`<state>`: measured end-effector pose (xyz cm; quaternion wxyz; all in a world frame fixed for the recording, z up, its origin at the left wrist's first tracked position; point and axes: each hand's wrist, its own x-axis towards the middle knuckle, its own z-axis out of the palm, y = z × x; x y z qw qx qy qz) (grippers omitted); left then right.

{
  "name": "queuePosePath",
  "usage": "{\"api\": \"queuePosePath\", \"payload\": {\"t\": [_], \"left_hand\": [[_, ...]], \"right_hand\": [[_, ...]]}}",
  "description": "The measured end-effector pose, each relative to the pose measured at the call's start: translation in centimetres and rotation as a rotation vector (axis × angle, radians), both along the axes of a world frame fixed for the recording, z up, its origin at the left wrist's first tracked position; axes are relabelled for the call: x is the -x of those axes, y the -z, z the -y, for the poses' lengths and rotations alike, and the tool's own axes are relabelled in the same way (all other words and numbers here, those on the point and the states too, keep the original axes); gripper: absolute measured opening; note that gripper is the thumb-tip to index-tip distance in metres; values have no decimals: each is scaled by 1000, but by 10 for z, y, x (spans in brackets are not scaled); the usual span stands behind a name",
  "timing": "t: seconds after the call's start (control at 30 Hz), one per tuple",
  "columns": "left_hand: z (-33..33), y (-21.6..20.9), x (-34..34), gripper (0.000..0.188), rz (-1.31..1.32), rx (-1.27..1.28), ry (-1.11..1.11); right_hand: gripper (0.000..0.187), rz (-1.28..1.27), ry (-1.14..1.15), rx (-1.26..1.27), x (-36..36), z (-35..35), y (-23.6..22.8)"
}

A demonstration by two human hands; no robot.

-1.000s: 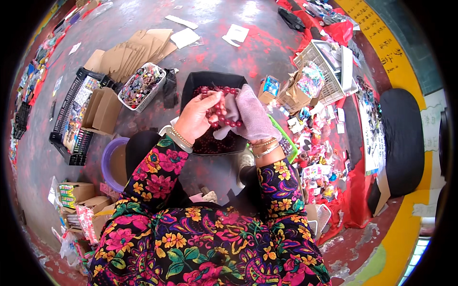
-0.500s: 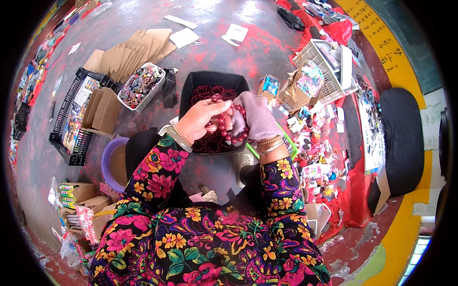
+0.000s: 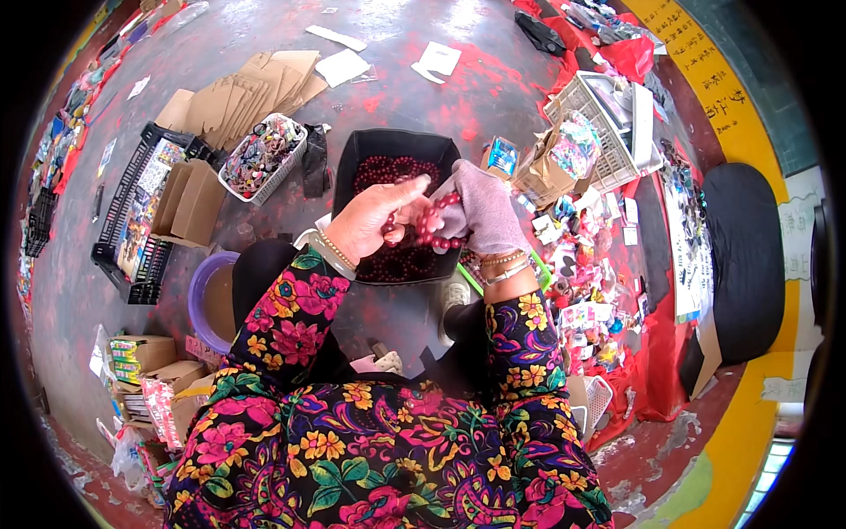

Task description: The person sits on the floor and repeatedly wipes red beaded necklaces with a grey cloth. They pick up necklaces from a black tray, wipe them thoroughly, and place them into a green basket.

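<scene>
A string of dark red beads (image 3: 432, 231) stretches between my two hands over a black bin (image 3: 401, 144). My left hand (image 3: 374, 217), bare with a bracelet at the wrist, is closed on the left end of the string. My right hand (image 3: 493, 216), in a mauve glove, is closed around the right part, and a few beads show over its fingers. More dark red bead strings (image 3: 392, 264) lie piled in the bin below, partly hidden by both hands.
A white basket of small trinkets (image 3: 261, 160) and a purple tub (image 3: 211, 300) stand on the left. Flattened cardboard (image 3: 256, 93) lies beyond. To the right are an open carton (image 3: 546, 172), a cream crate (image 3: 589, 123) and scattered small goods (image 3: 586, 317). A green-rimmed tray (image 3: 539, 275) sits by my right wrist.
My right hand has shifted slightly right and turned, drawing the bead loop rightward and gathering it. My left hand has stayed nearly in place, still gripping the beads.
</scene>
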<state>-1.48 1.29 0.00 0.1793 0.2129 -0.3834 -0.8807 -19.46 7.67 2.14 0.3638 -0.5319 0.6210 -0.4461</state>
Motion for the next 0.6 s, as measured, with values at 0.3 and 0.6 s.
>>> {"api": "queuePosePath", "payload": {"t": [0.3,0.6], "left_hand": [[3,5,2,19,-144,-29,-192],[2,-1,4,23,-38,-131,-53]], "right_hand": [[18,-5,-57,8,1,4,-7],[21,-175,30,77,0,13,9]]}}
